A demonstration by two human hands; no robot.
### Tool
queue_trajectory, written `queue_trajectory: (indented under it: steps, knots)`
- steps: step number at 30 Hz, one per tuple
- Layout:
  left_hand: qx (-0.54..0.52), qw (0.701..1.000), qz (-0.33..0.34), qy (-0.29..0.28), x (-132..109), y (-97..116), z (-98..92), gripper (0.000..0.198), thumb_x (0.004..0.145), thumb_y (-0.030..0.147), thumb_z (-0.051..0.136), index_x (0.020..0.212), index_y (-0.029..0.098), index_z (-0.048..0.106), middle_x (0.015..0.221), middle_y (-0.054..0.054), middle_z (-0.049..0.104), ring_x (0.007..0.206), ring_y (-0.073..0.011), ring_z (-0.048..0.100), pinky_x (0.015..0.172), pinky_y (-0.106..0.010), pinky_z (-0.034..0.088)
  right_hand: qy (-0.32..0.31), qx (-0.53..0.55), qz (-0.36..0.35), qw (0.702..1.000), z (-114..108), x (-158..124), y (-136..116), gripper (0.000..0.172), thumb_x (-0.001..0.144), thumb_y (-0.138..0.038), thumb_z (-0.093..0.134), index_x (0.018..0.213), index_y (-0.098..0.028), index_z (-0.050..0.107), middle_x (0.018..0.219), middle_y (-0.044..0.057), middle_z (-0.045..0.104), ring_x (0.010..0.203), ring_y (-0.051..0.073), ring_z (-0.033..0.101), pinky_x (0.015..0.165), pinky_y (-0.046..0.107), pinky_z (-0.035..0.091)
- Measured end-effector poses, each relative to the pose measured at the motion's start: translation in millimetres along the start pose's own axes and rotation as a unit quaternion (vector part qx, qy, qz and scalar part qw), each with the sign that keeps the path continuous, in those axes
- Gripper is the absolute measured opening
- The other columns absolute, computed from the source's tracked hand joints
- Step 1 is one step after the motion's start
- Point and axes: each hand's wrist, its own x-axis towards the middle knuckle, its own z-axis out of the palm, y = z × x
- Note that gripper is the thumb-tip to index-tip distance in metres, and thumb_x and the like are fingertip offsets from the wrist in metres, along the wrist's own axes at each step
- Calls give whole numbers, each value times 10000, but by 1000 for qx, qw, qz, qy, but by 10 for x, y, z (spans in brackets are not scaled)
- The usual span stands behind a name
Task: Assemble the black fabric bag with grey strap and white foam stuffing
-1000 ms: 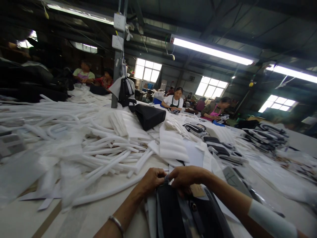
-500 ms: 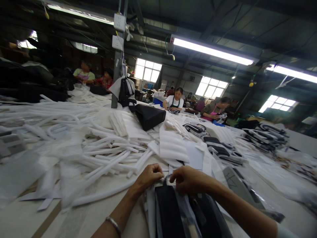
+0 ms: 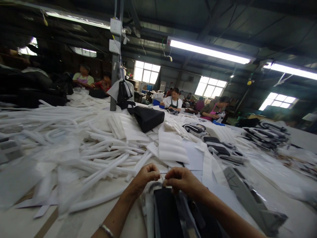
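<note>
Just beyond the top end of a black bag (image 3: 166, 208), my left hand (image 3: 146, 177) is closed in a pinch. My right hand (image 3: 184, 181) also pinches, close to it on the right, over the bag's top edge. A fine line, perhaps thread, shows between the fingertips, too small to name. Clear plastic and grey material lie along the bag's sides, and its lower part runs out of view. The right forearm covers part of a second dark section.
White foam tubes (image 3: 106, 165) heap up on the left, with ribbed foam sheets (image 3: 172, 147) ahead. A black bag-like piece (image 3: 148, 118) lies by a post (image 3: 114, 69). Folded straps (image 3: 216, 145) and a grey box-like piece (image 3: 252, 195) lie right. Co-workers (image 3: 173, 100) sit beyond the table.
My right hand has moved left, bringing its fingertips closer to my left hand, which has shifted slightly left. The dark loop at the bag's top now shows less between the hands.
</note>
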Motion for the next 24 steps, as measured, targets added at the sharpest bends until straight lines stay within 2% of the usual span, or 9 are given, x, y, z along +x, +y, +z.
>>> queue_trajectory:
  steps: [2,6,8,10,13,16,18,21,24]
  knots:
    - [-15,1000,11,0,16,-29,-6,161,671,233,699,700,161,558,687,5,606,642,-121,513,654,-251,407,-16,68,15,997,-3,17,5,320,652,-317,771,894,-135,667,736,41,722,570,150,647,572,266,511]
    - [-28,999,42,11,40,-96,-27,177,694,231,717,713,164,554,698,14,584,653,-117,521,657,-247,414,-90,184,7,979,-46,29,27,548,574,-242,871,1060,-148,635,996,73,723,916,219,702,844,335,533]
    - [-30,998,49,17,42,-108,-30,181,706,240,721,718,163,559,706,15,576,662,-115,521,662,-245,419,-110,214,4,971,-57,33,34,581,543,-188,877,1060,-160,614,1064,81,709,998,243,688,891,349,517]
    - [-34,998,50,20,36,-100,-23,180,708,241,721,721,162,560,711,14,578,665,-115,522,667,-245,424,-97,220,13,971,-45,45,37,524,530,-180,855,988,-164,603,1043,78,713,980,253,695,861,353,531]
    - [-39,998,42,24,15,-64,0,168,700,228,703,720,166,548,701,13,588,671,-124,540,675,-252,431,-37,126,31,991,1,81,48,315,596,-242,756,859,-163,600,820,43,723,771,219,713,678,317,554]
    - [-44,998,38,24,1,-29,23,163,673,203,688,699,170,530,691,15,599,657,-119,539,663,-247,428,9,-40,49,998,23,119,68,193,725,-287,603,887,-186,633,532,-26,615,512,176,626,484,264,463]
    - [-46,998,38,23,5,-19,33,170,656,198,685,678,170,519,682,16,608,633,-110,525,643,-239,420,48,-163,13,985,4,132,66,167,758,-277,588,892,-213,665,570,-17,635,545,173,623,527,268,439]
    - [-45,998,27,26,25,-30,36,195,631,195,691,670,171,502,674,7,635,616,-106,526,626,-233,411,116,-343,-57,931,-60,123,21,86,732,-269,677,808,-235,702,826,28,724,803,213,656,679,297,413]
    - [-55,998,20,32,43,-67,22,256,635,228,733,705,177,492,673,7,647,621,-110,543,634,-237,422,137,-414,-45,899,-128,92,-38,72,728,-286,706,788,-245,713,863,35,725,839,225,635,672,298,364]
